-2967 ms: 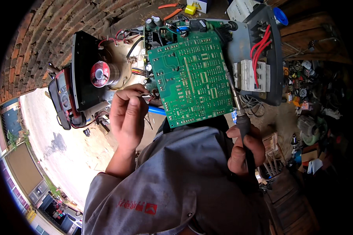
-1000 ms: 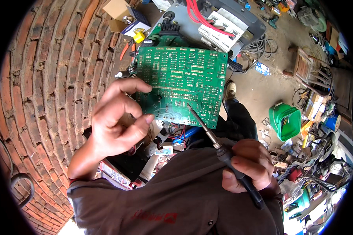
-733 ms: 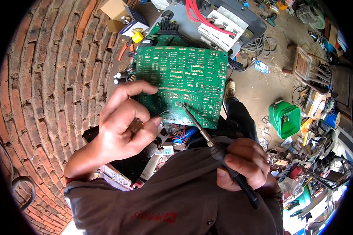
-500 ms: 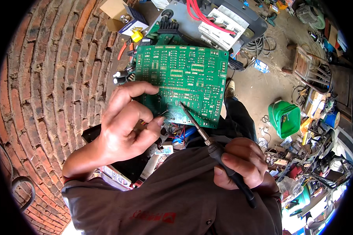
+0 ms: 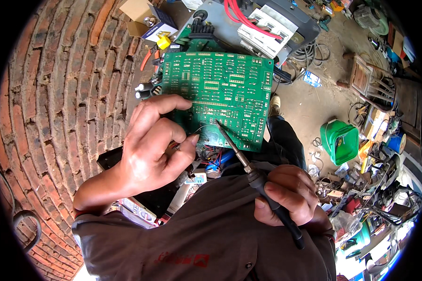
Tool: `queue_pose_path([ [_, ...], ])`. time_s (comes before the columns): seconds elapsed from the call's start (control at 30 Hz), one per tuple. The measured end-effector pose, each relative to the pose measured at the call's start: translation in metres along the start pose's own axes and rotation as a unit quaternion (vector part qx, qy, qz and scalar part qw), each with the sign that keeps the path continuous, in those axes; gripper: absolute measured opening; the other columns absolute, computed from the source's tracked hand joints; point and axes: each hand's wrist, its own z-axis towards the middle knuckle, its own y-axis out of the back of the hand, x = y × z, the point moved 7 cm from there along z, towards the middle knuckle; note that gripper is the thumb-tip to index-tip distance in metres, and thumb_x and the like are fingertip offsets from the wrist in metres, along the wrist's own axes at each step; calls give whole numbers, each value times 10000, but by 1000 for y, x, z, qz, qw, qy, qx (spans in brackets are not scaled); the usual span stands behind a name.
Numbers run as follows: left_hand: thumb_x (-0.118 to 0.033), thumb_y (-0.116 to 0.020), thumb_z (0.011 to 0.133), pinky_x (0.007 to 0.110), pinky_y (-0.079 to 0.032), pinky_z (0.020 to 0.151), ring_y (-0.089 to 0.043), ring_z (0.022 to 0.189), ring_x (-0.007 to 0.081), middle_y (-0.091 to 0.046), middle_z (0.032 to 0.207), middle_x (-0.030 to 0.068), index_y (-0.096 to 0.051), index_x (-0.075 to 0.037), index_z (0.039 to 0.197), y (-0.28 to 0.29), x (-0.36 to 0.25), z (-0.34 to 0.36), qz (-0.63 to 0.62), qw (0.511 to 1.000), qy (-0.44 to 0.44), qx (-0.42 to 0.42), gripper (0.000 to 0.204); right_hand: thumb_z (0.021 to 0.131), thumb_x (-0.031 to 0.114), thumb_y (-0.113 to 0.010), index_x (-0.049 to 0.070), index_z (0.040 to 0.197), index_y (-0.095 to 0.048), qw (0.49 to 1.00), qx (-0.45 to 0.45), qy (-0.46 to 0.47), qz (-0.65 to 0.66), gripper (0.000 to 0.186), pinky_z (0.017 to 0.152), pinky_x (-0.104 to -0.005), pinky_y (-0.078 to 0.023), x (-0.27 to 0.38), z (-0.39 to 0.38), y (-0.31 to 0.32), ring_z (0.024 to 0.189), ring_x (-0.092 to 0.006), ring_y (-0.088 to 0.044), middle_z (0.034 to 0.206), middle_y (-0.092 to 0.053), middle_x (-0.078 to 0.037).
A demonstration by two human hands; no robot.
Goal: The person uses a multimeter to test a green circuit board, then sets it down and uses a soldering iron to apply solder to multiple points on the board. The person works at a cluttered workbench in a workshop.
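A green circuit board (image 5: 246, 100) is tilted up in front of me, its side with rows of solder joints facing me. My right hand (image 5: 293, 192) is closed around the black handle of a soldering iron (image 5: 243, 160). The iron's tip meets the lower middle of the board. Between the thumb and a finger of my left hand (image 5: 150, 145) is pinched a thin solder wire (image 5: 202, 127), which curves to the iron's tip. The left index finger reaches over the board's left part. What supports the board underneath is hidden.
Beyond the board stands a grey machine casing (image 5: 218, 14) with a white block (image 5: 267, 33) and red cables (image 5: 241, 18). Orange-handled pliers (image 5: 146, 60) and an open box (image 5: 157, 25) lie far left. A brick wall (image 5: 56, 117) rises left; a green bucket (image 5: 340, 143) stands right.
My left thumb and the pinched solder wire have shifted slightly right and up, so the wire's end now reaches the iron's tip. The iron has barely moved.
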Motion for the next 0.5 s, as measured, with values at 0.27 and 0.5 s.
queue_pose_path([
  [0.27, -5, -764, 684, 387, -466, 754, -602, 922, 305, -622, 1115, 187, -529, -56, 720, -1, -2, 1, 15, 1000, -7, -4, 243, 698, 51, -746, -27, 985, -651, 1000, -2, 0, -1, 312, 499, -302, -517, 1, -1, 0, 577, -214, -618, 745, -650, -115],
  [0.5, 13, -759, 683, 389, -469, 773, -601, 945, 309, -618, 1115, 194, -526, -51, 708, -1, -1, 1, 11, 1000, -9, -3, 242, 696, 50, -748, -28, 982, -651, 1000, -13, 2, -4, 312, 500, -299, -518, 1, -2, -1, 582, -208, -618, 749, -648, -110],
])
